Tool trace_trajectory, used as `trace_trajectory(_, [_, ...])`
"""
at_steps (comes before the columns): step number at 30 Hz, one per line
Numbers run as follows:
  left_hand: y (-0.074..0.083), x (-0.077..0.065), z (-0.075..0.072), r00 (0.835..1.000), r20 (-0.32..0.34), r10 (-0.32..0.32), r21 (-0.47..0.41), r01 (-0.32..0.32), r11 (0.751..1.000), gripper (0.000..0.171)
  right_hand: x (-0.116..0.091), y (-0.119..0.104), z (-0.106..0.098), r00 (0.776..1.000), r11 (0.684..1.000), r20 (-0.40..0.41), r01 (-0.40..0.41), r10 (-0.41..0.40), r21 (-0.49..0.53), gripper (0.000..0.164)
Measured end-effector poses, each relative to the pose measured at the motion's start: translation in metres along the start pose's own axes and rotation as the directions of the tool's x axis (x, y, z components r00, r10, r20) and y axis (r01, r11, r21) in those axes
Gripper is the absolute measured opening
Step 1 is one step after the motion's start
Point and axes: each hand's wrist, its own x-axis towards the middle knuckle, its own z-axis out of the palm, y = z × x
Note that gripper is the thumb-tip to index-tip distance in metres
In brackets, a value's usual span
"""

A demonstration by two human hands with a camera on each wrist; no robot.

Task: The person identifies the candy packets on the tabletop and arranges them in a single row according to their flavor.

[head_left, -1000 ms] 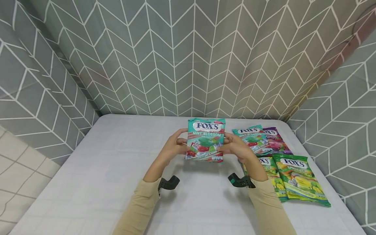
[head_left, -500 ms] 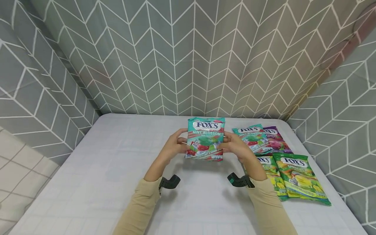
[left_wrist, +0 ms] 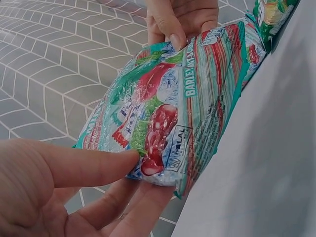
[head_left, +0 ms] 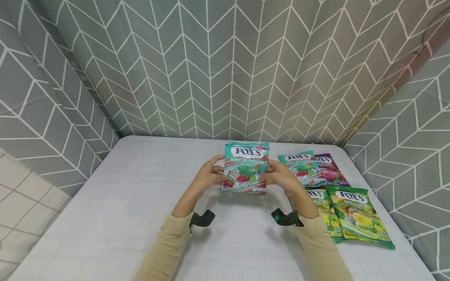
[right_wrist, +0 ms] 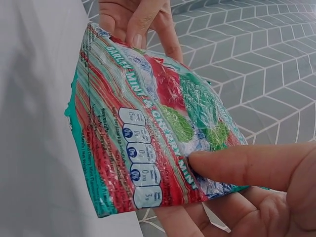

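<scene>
A teal and red bag of Fox's Mint Blossom candy point(head_left: 245, 168) is held up above the white table, its printed front toward the head camera. My left hand point(head_left: 208, 175) pinches its left edge, thumb on the front and fingers behind, as the left wrist view shows close up. On the opposite edge my right hand point(head_left: 281, 177) grips the bag the same way; in the right wrist view the right thumb point(right_wrist: 237, 165) presses on the front near the lower print. The fingers behind the bag are partly hidden.
To the right lie a second Mint Blossom bag point(head_left: 303, 168), a purple Fox's bag point(head_left: 330, 169) and two green-yellow Fox's bags, one point(head_left: 362, 218) in front and another point(head_left: 325, 212) partly behind my right forearm. Patterned grey curtains point(head_left: 225, 78) surround the white table point(head_left: 140, 203).
Both hands keep their grip and the bag stays almost in the same place. Only a very slight shift of the whole view shows.
</scene>
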Motion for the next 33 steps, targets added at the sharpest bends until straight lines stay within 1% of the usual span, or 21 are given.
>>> trace_trajectory(5, [-0.003, -0.002, 0.001, 1.000, -0.010, 0.004, 0.000, -0.004, 1.000, 0.066, -0.001, 0.003, 0.002, 1.000, 1.000, 0.006, 0.008, -0.008, -0.007, 0.057])
trace_trajectory(10, [-0.005, -0.005, 0.003, 1.000, -0.026, -0.001, 0.000, 0.001, 1.000, 0.066, -0.003, 0.008, 0.003, 0.999, 1.000, 0.035, 0.021, -0.021, 0.012, 0.055])
trace_trajectory(13, [-0.006, -0.006, 0.005, 0.999, -0.041, -0.002, 0.022, 0.003, 1.000, 0.065, -0.003, 0.011, 0.003, 0.999, 1.000, 0.037, 0.026, -0.027, 0.013, 0.054])
trace_trajectory(14, [-0.007, -0.006, 0.005, 0.999, -0.052, 0.003, 0.041, 0.000, 0.999, 0.065, -0.002, 0.011, 0.004, 0.999, 1.000, 0.033, 0.022, -0.022, 0.014, 0.054])
trace_trajectory(16, [-0.008, -0.003, 0.005, 0.996, -0.090, 0.029, 0.116, -0.019, 0.993, 0.064, 0.002, 0.012, 0.007, 1.000, 1.000, 0.020, 0.013, -0.013, 0.005, 0.056])
trace_trajectory(18, [-0.011, 0.001, 0.003, 0.990, -0.134, 0.053, 0.197, -0.025, 0.980, 0.060, 0.009, 0.014, 0.012, 1.000, 1.000, 0.007, -0.010, 0.010, 0.006, 0.057])
trace_trajectory(20, [-0.015, 0.003, -0.003, 0.983, -0.173, 0.055, 0.261, -0.008, 0.965, 0.054, 0.017, 0.015, 0.021, 0.999, 0.999, -0.001, -0.036, 0.036, 0.002, 0.056])
trace_trajectory(21, [-0.017, 0.004, -0.008, 0.981, -0.186, 0.050, 0.282, 0.005, 0.959, 0.052, 0.022, 0.015, 0.027, 0.999, 0.999, -0.001, -0.046, 0.046, -0.002, 0.056])
trace_trajectory(23, [-0.020, 0.004, -0.024, 0.978, -0.209, 0.009, 0.291, 0.053, 0.955, 0.047, 0.036, 0.015, 0.041, 0.998, 0.998, 0.003, -0.058, 0.058, 0.003, 0.053])
trace_trajectory(27, [-0.028, -0.001, -0.066, 0.967, -0.246, -0.062, 0.292, 0.135, 0.947, 0.046, 0.068, 0.011, 0.080, 0.999, 0.999, 0.027, -0.046, 0.046, 0.002, 0.048])
trace_trajectory(29, [-0.033, -0.007, -0.092, 0.954, -0.284, -0.097, 0.275, 0.178, 0.945, 0.047, 0.086, 0.005, 0.105, 0.999, 1.000, 0.046, -0.024, 0.025, -0.013, 0.045])
trace_trajectory(31, [-0.038, -0.014, -0.117, 0.939, -0.321, -0.125, 0.256, 0.213, 0.943, 0.047, 0.101, -0.001, 0.128, 0.999, 0.998, 0.042, 0.002, 0.001, -0.063, 0.041])
trace_trajectory(33, [-0.045, -0.022, -0.139, 0.919, -0.363, -0.156, 0.228, 0.250, 0.941, 0.047, 0.113, -0.007, 0.152, 0.999, 0.995, 0.039, 0.021, -0.017, -0.093, 0.036])
